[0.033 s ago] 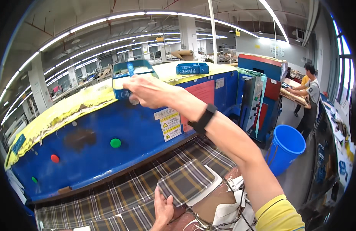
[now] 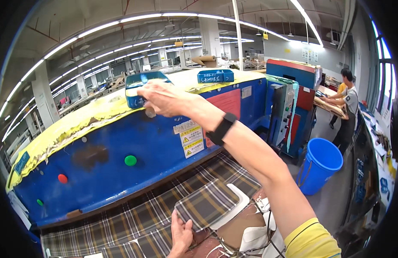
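Note:
My right hand (image 2: 164, 101) reaches far forward, its fingers curled at the near edge of a blue open-frame cutting die (image 2: 134, 81). That die rests on the yellow cover (image 2: 95, 107) over the blue machine; my hand hides part of it. Closer in, my left hand (image 2: 182, 230) pinches the lower left corner of a plaid fabric piece (image 2: 207, 202), thumb towards its face. A white curved-edged piece (image 2: 237, 202) shows from beneath it. More plaid fabric (image 2: 117, 225) spreads along the machine's base.
Another blue cutting die (image 2: 215, 76) stands farther right on the cover. Green button (image 2: 130, 161) and red button (image 2: 62, 178) stick out of the machine front. White pieces and dark cords (image 2: 255, 236) lie near my right elbow. A blue bin (image 2: 321, 159) and a person (image 2: 347, 101) are right.
The die at my right hand has come down and sits lower, onto the yellow cover. My right hand stays beside it; my left hand keeps its hold.

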Demonstrator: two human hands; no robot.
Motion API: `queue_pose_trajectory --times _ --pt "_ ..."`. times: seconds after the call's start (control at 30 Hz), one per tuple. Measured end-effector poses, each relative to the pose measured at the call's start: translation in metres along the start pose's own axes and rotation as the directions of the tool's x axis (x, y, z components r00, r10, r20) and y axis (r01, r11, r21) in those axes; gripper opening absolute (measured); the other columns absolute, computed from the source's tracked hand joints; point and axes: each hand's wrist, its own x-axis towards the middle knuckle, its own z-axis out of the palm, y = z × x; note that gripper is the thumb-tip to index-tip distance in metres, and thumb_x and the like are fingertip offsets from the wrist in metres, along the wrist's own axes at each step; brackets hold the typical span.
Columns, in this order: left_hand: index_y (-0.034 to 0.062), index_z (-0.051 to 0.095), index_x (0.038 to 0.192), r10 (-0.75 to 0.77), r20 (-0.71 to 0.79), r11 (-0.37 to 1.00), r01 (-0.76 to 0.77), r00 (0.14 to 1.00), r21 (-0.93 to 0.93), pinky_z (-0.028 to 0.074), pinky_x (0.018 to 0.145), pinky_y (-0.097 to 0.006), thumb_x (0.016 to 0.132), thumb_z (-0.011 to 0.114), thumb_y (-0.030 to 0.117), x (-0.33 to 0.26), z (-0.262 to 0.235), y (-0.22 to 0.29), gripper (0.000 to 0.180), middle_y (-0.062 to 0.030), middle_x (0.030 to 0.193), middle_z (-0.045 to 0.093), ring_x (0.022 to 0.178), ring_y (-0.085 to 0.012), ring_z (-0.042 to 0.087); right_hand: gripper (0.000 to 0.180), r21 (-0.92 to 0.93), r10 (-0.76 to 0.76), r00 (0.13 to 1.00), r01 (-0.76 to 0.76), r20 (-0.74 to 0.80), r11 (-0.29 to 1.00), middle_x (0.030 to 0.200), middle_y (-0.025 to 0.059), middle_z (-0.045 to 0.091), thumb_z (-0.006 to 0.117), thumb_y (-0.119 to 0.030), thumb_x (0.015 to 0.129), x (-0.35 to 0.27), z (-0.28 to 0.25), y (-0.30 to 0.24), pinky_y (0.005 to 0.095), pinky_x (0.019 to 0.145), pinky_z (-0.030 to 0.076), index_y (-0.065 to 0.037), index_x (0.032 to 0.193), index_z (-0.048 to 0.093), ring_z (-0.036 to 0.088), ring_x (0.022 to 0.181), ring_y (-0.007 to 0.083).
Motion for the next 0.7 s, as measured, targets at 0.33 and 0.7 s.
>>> queue_pose_trajectory --times 0.33,0.7 --pt "0.0075 0.002 0.154 -0.404 -0.034 0.909 0.405 0.914 0.100 0.053 0.076 -0.036 0.091 0.054 -0.007 -0.010 -0.064 0.011 0.084 -0.0164 0.111 0.058 0.093 -0.0231 0.062 0.030 -0.094 0.062 0.966 -0.088 -0.249 0.992 0.089 0.0168 0.065 0.062 -0.030 0.091 -0.070 -0.019 -0.013 0.0438 0.084 0.050 -0.002 0.102 0.066 0.062 0.091 0.0367" --pt "0.0021 0.023 0.151 0.042 0.361 0.689 -0.289 0.931 0.664 0.041 0.105 -0.045 0.091 0.063 0.018 0.021 -0.006 0.057 0.074 -0.0262 0.136 0.052 0.129 -0.0368 0.049 0.018 -0.046 0.660 0.550 -0.749 0.512 0.661 0.095 0.0235 0.065 0.057 -0.006 0.085 -0.389 -0.015 -0.053 0.0453 0.090 0.047 -0.001 0.097 0.069 0.061 0.097 0.0383"
